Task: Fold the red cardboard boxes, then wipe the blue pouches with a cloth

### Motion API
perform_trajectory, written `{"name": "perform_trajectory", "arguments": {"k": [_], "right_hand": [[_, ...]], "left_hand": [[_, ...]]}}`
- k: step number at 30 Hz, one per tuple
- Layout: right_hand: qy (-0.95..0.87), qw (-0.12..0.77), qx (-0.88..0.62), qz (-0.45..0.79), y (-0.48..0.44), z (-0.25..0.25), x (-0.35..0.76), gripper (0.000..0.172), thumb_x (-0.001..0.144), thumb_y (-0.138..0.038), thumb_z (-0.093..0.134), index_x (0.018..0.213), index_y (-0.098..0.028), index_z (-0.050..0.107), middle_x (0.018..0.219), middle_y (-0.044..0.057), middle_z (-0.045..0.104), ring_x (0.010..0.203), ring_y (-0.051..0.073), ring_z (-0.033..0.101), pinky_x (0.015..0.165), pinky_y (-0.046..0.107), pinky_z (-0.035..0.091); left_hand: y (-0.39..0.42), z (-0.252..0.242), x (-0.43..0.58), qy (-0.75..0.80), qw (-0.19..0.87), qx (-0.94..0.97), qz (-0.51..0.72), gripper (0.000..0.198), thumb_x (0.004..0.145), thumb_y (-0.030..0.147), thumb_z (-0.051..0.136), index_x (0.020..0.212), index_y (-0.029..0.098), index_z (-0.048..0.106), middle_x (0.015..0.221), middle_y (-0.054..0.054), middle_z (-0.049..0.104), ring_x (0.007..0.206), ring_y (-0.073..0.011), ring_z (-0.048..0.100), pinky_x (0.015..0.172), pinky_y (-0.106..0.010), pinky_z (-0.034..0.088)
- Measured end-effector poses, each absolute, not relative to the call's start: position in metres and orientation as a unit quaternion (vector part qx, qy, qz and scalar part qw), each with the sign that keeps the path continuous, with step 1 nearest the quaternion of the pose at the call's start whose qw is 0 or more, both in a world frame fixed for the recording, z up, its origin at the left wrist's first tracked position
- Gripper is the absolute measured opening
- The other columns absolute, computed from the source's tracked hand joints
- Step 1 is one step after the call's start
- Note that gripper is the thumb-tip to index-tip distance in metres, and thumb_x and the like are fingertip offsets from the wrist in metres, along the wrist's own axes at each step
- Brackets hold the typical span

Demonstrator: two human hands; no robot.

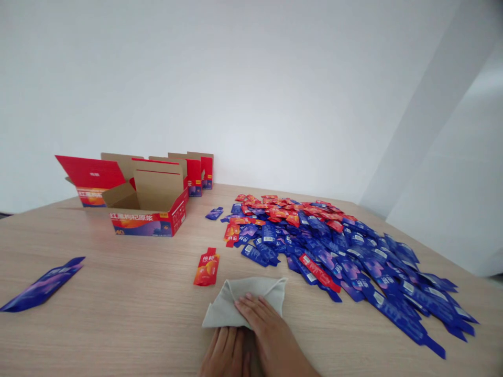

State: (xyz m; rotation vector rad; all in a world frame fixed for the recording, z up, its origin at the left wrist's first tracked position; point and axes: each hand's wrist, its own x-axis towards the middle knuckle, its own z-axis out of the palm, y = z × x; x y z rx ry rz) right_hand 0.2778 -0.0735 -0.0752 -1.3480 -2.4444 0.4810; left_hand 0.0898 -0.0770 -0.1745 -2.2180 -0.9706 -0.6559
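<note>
A grey-beige cloth (249, 298) lies partly folded on the table in front of me. My right hand (269, 332) rests on top of it, fingers stretched out and lying flat across the fold. Beside it, my left hand (223, 351) points forward with straight fingers, the tips tucked in at the cloth's near edge. Just beyond the cloth's left corner lies a red pouch (207, 268). Part of the cloth between my hands is in shadow.
A large heap of blue pouches (353, 262) and red pouches (281, 212) spreads over the right side. Open cardboard boxes (141, 222) stand at the back left against the wall. One blue pouch (43, 285) lies near left, another small blue pouch (214, 213) by the heap.
</note>
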Motion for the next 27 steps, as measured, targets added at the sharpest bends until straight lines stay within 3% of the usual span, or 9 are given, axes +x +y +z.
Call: {"name": "perform_trajectory", "arguments": {"k": [5, 8, 11, 13, 15, 19, 23, 27], "right_hand": [[-0.774, 0.171, -0.603, 0.089, -0.067, -0.088, 0.332, 0.084, 0.078, 0.007, 0.035, 0.157, -0.016, 0.049, 0.165, 0.009, 0.044, 0.153, 0.021, 0.041, 0.128, 0.046, 0.032], [-0.712, 0.218, -0.665, 0.06, -0.065, -0.091, 0.353, 0.072, 0.085, 0.004, 0.034, 0.153, -0.01, 0.055, 0.157, 0.015, 0.053, 0.147, 0.025, 0.051, 0.126, 0.046, 0.036], [-0.687, 0.308, -0.655, 0.063, -0.069, -0.084, 0.342, 0.062, 0.095, -0.005, 0.033, 0.153, -0.014, 0.055, 0.155, 0.012, 0.058, 0.143, 0.024, 0.055, 0.123, 0.046, 0.04], [-0.721, 0.342, -0.597, 0.076, -0.073, -0.077, 0.318, 0.064, 0.097, -0.006, 0.034, 0.157, -0.019, 0.051, 0.159, 0.008, 0.054, 0.148, 0.021, 0.05, 0.124, 0.044, 0.039], [-0.794, 0.313, -0.511, 0.104, -0.076, -0.073, 0.29, 0.07, 0.092, -0.003, 0.04, 0.158, -0.023, 0.049, 0.161, 0.005, 0.051, 0.151, 0.02, 0.045, 0.126, 0.043, 0.036], [-0.859, 0.224, -0.441, 0.134, -0.072, -0.084, 0.267, 0.079, 0.082, 0.004, 0.047, 0.155, -0.027, 0.053, 0.157, 0.003, 0.056, 0.148, 0.021, 0.05, 0.125, 0.042, 0.038], [-0.816, 0.215, -0.532, 0.079, -0.06, -0.1, 0.303, 0.084, 0.079, 0.009, 0.04, 0.154, -0.026, 0.054, 0.16, 0.005, 0.052, 0.148, 0.021, 0.049, 0.125, 0.045, 0.039], [-0.739, 0.211, -0.638, 0.045, -0.055, -0.095, 0.348, 0.08, 0.079, 0.009, 0.037, 0.153, -0.016, 0.056, 0.157, 0.013, 0.055, 0.144, 0.025, 0.054, 0.123, 0.046, 0.041]], "left_hand": [[-0.079, -0.159, 0.093, -0.37, 0.35, -0.822, -0.255, 0.05, 0.086, 0.021, 0.053, 0.132, 0.008, 0.066, 0.136, -0.013, 0.071, 0.122, -0.0242, 0.067, 0.098, -0.033, 0.055], [-0.079, -0.158, 0.095, -0.368, 0.35, -0.821, -0.261, 0.05, 0.085, 0.021, 0.054, 0.131, 0.007, 0.067, 0.134, -0.013, 0.072, 0.121, -0.0238, 0.067, 0.098, -0.033, 0.054], [-0.079, -0.162, 0.095, -0.375, 0.342, -0.82, -0.263, 0.051, 0.086, 0.02, 0.055, 0.134, 0.008, 0.066, 0.137, -0.013, 0.071, 0.124, -0.0248, 0.066, 0.1, -0.034, 0.053], [-0.078, -0.166, 0.094, -0.378, 0.323, -0.824, -0.272, 0.053, 0.087, 0.02, 0.056, 0.138, 0.009, 0.063, 0.139, -0.013, 0.069, 0.127, -0.0248, 0.064, 0.102, -0.034, 0.052], [-0.078, -0.17, 0.091, -0.367, 0.291, -0.839, -0.277, 0.05, 0.089, 0.02, 0.055, 0.137, 0.014, 0.064, 0.133, -0.011, 0.073, 0.122, -0.0237, 0.066, 0.1, -0.033, 0.053], [-0.078, -0.172, 0.088, -0.357, 0.284, -0.855, -0.247, 0.033, 0.09, 0.021, 0.055, 0.119, 0.019, 0.072, 0.109, -0.006, 0.079, 0.098, -0.0211, 0.072, 0.09, -0.032, 0.056], [-0.077, -0.163, 0.092, -0.357, 0.359, -0.828, -0.242, 0.042, 0.088, 0.021, 0.053, 0.125, 0.012, 0.07, 0.125, -0.01, 0.076, 0.114, -0.0235, 0.07, 0.095, -0.033, 0.056], [-0.078, -0.158, 0.096, -0.372, 0.366, -0.817, -0.247, 0.049, 0.084, 0.019, 0.054, 0.13, 0.009, 0.069, 0.134, -0.012, 0.073, 0.119, -0.0237, 0.069, 0.095, -0.034, 0.057]]}}
